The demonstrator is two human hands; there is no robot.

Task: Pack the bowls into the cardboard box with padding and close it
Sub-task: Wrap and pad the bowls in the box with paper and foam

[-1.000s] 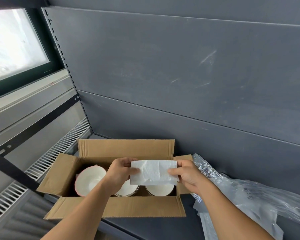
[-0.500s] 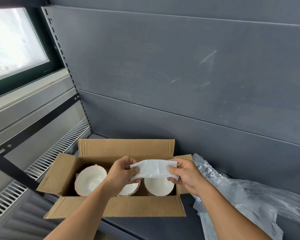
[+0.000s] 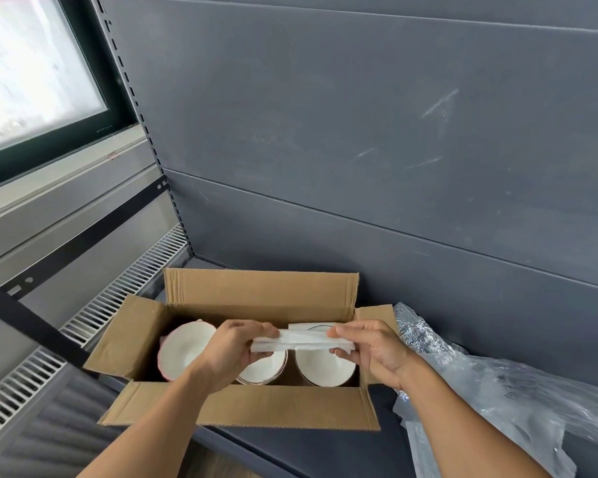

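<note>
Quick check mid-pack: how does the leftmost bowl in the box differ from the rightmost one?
The leftmost bowl has a pink rim; the rightmost bowl has a thin dark rim line. The leftmost bowl leans tilted; the rightmost bowl sits upright. Both are white inside and sit in the open cardboard box.

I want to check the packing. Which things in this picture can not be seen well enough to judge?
Head view only.
Middle bowl: mostly covered by the left hand and the folded white sheet that it and the right hand pinch.
Floor of the cardboard box: hidden by the bowls, so padding underneath cannot be told.
Plastic wrap: cut off by the right edge.
</note>
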